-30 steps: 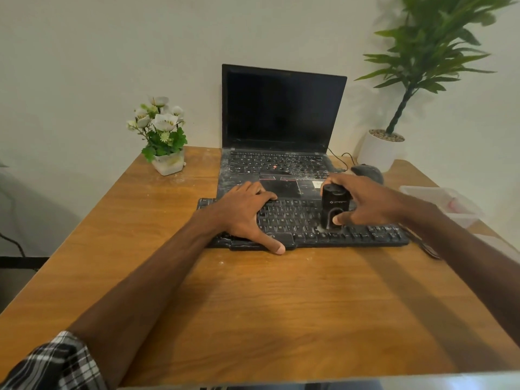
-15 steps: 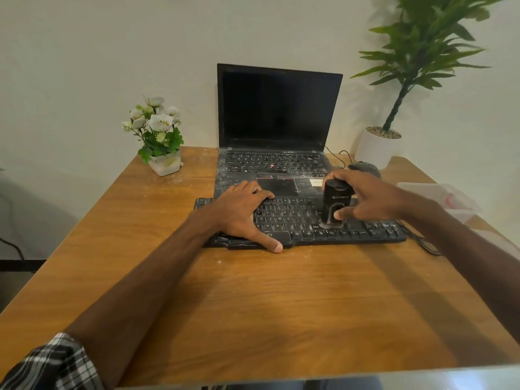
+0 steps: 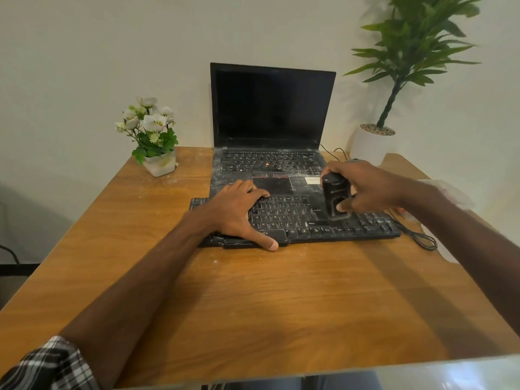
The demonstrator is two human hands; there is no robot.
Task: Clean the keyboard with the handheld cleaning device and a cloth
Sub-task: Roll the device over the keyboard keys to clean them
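**Fingers clamped on the cleaner, loose grit the likely casualty**

Fingers [image 3: 347, 168] of the right hand [image 3: 368, 190] curl over the top and far side of the handheld cleaning device [image 3: 334, 192], and the thumb presses against its lower front. The black unit is firmly grasped and stands upright, its base down on the keys toward the right of the keyboard [image 3: 292, 218]. The left hand [image 3: 235, 212] lies flat and relaxed over the keyboard's left end. Its fingers spread across the keys and its thumb reaches past the near edge onto the table [image 3: 253, 305], bracing the board.

The main risk seems to be pressure. If the device is dragged sideways while bearing down, its base rim could catch a keycap edge and tilt it or pop it off. A lighter pass would probably avoid that.

The second risk is spread rather than removal. White dust speckles the keys, the palm rest of the laptop [image 3: 270, 108] just behind, and the wood nearby. A fast sweep could push grit off the board onto those surfaces.

The bracing hand also covers a good patch of keys. That patch will be missed unless the hand shifts, and if it lifts mid-stroke the board could slide back into the laptop.

Near the right end, the cable [image 3: 419, 239] loops on the table and could snag the forearm.

A pale thing [image 3: 450, 192] beyond the right wrist may be the cloth, but it is too blurred to say.
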